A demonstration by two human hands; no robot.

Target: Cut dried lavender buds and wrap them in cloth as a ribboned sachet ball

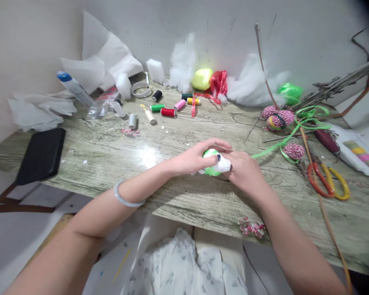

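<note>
Nearest, both hands meet at the middle of the desk. The left hand and right hand have their fingers closed around a small green ball with white stuffing bulging out at its three o'clock side. It looks light, soft and squashy; best pinched gently around the middle. Orange scissors lie at three o'clock, a black case at nine. Thread spools sit at twelve o'clock, farther back.
</note>
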